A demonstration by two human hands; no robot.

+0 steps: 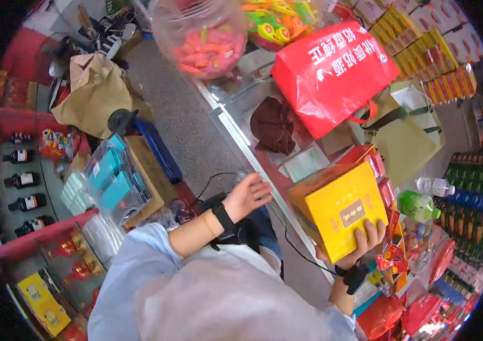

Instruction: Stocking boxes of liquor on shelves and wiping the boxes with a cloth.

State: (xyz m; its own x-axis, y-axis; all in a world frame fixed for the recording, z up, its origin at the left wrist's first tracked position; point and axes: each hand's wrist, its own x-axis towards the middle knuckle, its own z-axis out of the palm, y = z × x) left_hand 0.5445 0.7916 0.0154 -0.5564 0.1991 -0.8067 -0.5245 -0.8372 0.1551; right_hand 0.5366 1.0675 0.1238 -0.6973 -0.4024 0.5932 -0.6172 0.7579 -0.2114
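Observation:
My right hand (362, 245) grips the lower edge of a yellow cardboard box (345, 209), its fingers on the printed face. The box is tilted over a glass counter (245, 140). My left hand (252, 194) is raised near the counter's metal edge, holding nothing, fingers apart. Beyond the box a dark brown crumpled cloth (272, 125) and a pale green paper (305, 164) lie on the glass. A red carrier bag (335, 76) with white writing lies on the counter farther off.
Clear plastic jars (203, 40) of small wrapped goods stand at the counter's far end. An olive paper bag (407, 136) and a green-liquid bottle (418, 206) are at the right. Left are a brown paper bag (96, 98), teal boxes (115, 179) and bottle shelves. A black cable hangs along the counter edge.

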